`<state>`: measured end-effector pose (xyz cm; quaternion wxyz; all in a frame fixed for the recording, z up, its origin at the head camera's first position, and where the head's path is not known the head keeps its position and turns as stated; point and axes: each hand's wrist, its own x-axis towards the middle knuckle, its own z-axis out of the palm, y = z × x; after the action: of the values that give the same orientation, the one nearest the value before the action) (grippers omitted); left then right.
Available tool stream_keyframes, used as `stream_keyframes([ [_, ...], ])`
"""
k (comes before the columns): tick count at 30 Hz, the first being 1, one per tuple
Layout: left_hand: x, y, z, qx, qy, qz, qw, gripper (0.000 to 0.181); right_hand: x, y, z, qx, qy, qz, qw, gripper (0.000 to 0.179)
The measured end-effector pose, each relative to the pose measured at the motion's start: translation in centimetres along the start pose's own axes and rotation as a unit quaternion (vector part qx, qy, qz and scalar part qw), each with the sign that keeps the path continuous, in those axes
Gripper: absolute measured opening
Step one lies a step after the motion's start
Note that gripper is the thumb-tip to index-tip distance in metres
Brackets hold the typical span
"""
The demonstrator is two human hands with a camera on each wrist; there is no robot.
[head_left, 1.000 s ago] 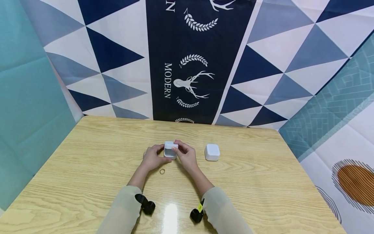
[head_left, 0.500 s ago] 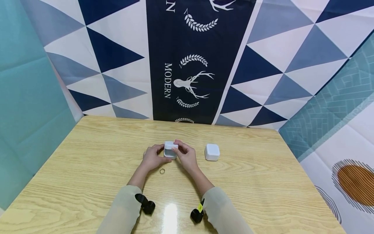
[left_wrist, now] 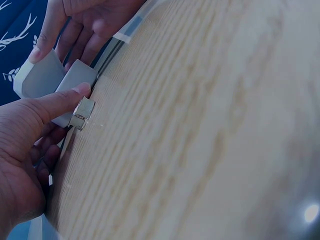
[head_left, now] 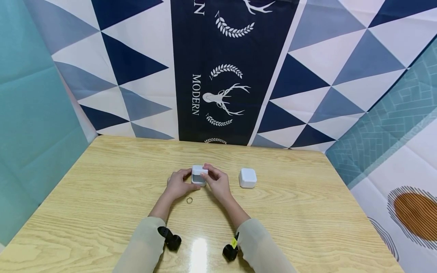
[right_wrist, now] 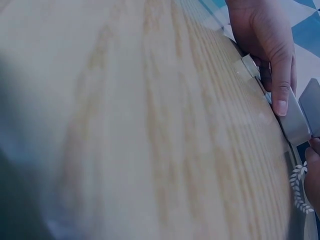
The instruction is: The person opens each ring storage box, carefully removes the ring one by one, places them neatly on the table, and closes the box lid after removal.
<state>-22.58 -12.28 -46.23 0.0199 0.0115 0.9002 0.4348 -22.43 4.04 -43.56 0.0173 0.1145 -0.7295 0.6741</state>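
Left hand (head_left: 178,185) grips the base of an open white box (head_left: 197,178), its thumb on the near side, while the right hand (head_left: 218,183) pinches the raised lid (head_left: 199,169) with its thumb and fingers. That box rests on the wooden table (head_left: 293,212), between the two hands. Just in front of the box and slightly to its left, a small metal ring (head_left: 189,203) lies near the left thumb, touching neither hand in the head view. To the right of the box, beyond the right hand and apart from it, stands a second white box (head_left: 247,178), closed. Left of the box, a pale object (head_left: 168,180) is mostly hidden by the left hand.
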Motion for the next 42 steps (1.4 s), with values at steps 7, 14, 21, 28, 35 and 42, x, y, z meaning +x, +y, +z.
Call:
stream_keyframes([
  [7, 0.0, 0.1, 0.0, -0.002, 0.0, -0.002, 1.0, 0.075, 0.0, 0.0, 0.0, 0.004, 0.001, 0.002, 1.0, 0.028],
  [14, -0.1, 0.1, 0.0, -0.003, 0.0, -0.002, 1.0, 0.074, 0.0, 0.1, -0.1, 0.004, -0.002, 0.005, 1.0, 0.029],
  [21, -0.1, 0.0, 0.0, -0.004, 0.001, 0.0, 1.0, 0.074, 0.0, 0.2, -0.1, -0.004, -0.003, -0.001, 1.0, 0.028],
  [28, 0.0, 0.0, 0.0, -0.006, 0.001, 0.001, 1.0, 0.074, 0.0, 0.1, -0.1, -0.006, -0.002, -0.008, 0.9999, 0.028],
  [35, 0.0, -0.1, 0.1, -0.006, 0.001, 0.002, 1.0, 0.074, 0.6, 1.6, -0.2, -0.001, 0.002, -0.007, 1.0, 0.027],
  [42, 0.0, -0.1, 0.1, -0.007, 0.002, 0.0, 1.0, 0.074, 1.1, 2.9, -0.1, -0.011, 0.012, -0.01, 0.9998, 0.026],
])
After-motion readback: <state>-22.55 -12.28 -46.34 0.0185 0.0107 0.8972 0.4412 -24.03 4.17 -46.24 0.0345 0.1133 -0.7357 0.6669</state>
